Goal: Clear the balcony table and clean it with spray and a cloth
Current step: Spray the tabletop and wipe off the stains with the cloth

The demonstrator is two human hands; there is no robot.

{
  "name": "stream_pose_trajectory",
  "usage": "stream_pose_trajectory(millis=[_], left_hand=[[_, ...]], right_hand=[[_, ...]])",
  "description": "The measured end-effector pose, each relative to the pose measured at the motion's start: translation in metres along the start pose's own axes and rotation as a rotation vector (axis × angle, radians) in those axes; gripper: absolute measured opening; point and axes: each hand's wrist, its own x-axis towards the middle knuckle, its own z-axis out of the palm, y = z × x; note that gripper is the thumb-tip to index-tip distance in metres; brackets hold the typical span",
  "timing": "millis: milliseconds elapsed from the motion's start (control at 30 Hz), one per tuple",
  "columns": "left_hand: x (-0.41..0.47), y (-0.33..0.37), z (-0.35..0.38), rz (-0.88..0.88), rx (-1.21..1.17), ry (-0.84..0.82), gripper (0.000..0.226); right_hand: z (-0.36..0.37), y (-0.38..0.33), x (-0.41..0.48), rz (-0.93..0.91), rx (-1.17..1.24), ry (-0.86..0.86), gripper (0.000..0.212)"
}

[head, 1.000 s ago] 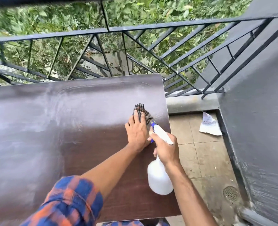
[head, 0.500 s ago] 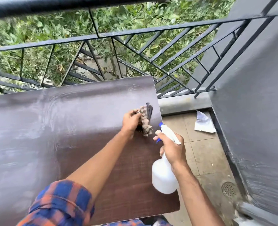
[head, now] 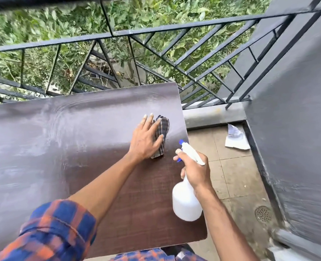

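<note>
Desk (head: pixel 43 147): dark brown top with a glossy sheen and pale wipe streaks over its far and left parts; bare wood grain shows nearer the person.
Cloth (head: pixel 162 129): checked rag lying flat on the desk near the far right corner, just inside the right edge; its long axis runs from near to far, leaning slightly right at the far end.
Left hand (head: pixel 146 140): palm down on the cloth, fingers spread and flat, pressing it to the desk; the fingertips point away toward the railing (head: pixel 156 31).
Bottle (head: pixel 186 200): white spray bottle held in the air above the desk's right edge, near the cloth but not touching it; its long axis is tilted, body hanging low toward the person, head up and away.
Nozzle (head: pixel 181 142): blue tip pointing up and left toward the cloth.
Right hand (head: pixel 194 168): grip closed around the bottle's neck, one finger curled over the blue trigger.
Sleeve (head: pixel 48 232): blue and orange plaid, rolled on the left arm.
Floor (head: pixel 231 176): beige tiles right of the desk, with crumpled white paper (head: pixel 236 138) by the wall and a round drain (head: pixel 263 213) nearer.
</note>
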Motion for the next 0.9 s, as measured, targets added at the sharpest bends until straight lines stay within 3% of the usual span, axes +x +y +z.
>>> stream_pose_trajectory(millis=[133,333,500,667,900], left_hand=[[0.011,0.003,0.019,-0.025,0.109,-0.205,0.084],[0.007,0.041,0.048,-0.102,0.153,-0.148,0.075],[0.011,0.088,0.074,0.017,0.164,-0.23,0.069],[-0.012,0.115,0.08,0.179,0.196,-0.341,0.079],[-0.021,0.102,0.076,0.172,0.175,-0.285,0.076]], right_hand=[[-0.002,0.005,0.002,0.012,0.013,0.01,0.023],[-0.013,0.014,0.004,0.043,0.042,0.016,0.021],[-0.022,0.016,0.011,0.045,0.057,0.059,0.02],[-0.031,0.013,0.019,0.034,0.066,0.106,0.018],[-0.018,0.014,0.02,0.002,0.06,0.085,0.023]])
